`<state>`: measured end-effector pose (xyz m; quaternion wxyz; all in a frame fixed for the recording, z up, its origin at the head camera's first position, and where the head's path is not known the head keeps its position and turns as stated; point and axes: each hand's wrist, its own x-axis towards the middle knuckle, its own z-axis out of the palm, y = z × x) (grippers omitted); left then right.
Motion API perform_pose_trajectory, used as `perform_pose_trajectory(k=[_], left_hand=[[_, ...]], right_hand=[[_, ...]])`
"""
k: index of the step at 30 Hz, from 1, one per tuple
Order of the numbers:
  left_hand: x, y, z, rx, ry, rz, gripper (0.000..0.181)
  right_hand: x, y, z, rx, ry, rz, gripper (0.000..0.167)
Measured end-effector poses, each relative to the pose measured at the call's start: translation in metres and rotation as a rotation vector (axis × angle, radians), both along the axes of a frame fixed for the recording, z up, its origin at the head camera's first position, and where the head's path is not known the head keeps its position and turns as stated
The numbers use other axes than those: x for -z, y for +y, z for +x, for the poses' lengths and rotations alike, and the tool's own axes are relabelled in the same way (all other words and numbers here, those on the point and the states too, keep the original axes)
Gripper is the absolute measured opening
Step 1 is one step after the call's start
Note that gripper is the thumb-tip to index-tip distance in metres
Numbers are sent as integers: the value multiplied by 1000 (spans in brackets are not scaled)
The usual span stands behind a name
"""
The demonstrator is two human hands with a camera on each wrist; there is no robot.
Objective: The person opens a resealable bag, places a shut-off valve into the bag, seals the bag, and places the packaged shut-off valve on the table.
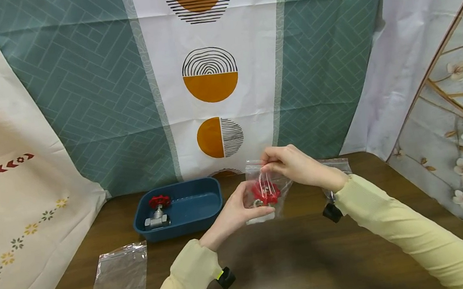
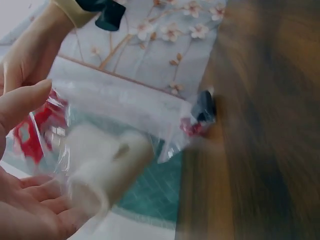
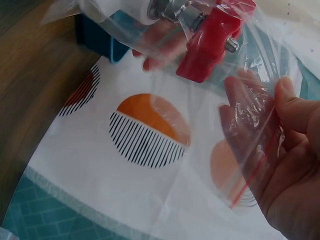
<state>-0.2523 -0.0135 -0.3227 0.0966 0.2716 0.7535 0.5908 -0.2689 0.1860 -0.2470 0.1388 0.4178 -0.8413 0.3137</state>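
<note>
A white-bodied valve [image 2: 107, 165] with a red handwheel [image 3: 210, 47] sits inside a clear zip bag [image 1: 283, 187], raised above the table. My left hand [image 1: 237, 209] holds the bagged valve from the left, thumb and fingers either side of it. At the bag's top, my right hand [image 1: 289, 164] pinches the plastic near its red zip line [image 3: 245, 192]. Through the film, some right-hand fingers show behind the plastic in the right wrist view.
A blue tray [image 1: 181, 230] at back left holds a metal valve [image 1: 157, 221] with a red handwheel. A flat clear zip bag [image 1: 121, 280] lies in front of it. Behind my right forearm is another clear bag [image 1: 340, 164], with red and dark parts [image 2: 195, 122]. Patterned cloth hangs behind.
</note>
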Motion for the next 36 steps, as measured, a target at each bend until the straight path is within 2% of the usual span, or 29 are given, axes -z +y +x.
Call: perform_pose_trajectory(k=[3,8,13,17,23,30,36], left_hand=[[8,-2,-4,-13,5,-28,62],[22,-11,-9,-66,41,-43,60],[28,-22,-9,-112,98,-74,49],[31,-33,-6,-106,138,-103,39],[31,-57,-3,-107,202,-166,29],[28,-93,0,-186,324,-295,21],[25,-129,5,-272,368,-372,15]], right_hand=[[1,6,-2,33,-31,2,5],[3,17,-5,98,-47,16,6],[7,26,-8,137,-68,24,4],[12,30,-11,143,-84,25,5],[18,38,-18,152,-102,35,6],[27,49,-27,164,-154,82,4],[36,59,-35,166,-189,104,6]])
